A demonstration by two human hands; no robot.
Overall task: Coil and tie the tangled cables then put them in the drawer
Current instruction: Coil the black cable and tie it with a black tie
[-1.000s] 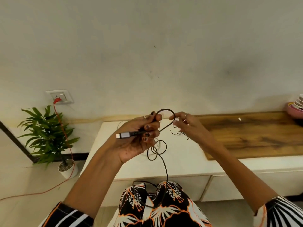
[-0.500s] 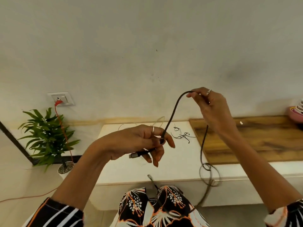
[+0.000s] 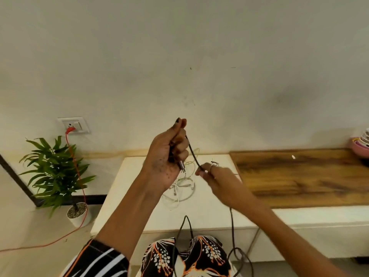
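While your left hand [image 3: 169,156] grips the black cable [image 3: 193,154] with its plug pointing down, your right hand [image 3: 211,175] pinches it lower right, so that stretch slants diagonally.

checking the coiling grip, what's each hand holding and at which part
Both hold the black cable: left hand grips the plug end, right hand pinches it just further along.

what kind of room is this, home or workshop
Most likely a room in a home: a low white cabinet against a plain wall, a potted plant on the floor, and stacked bowls on the wooden top.
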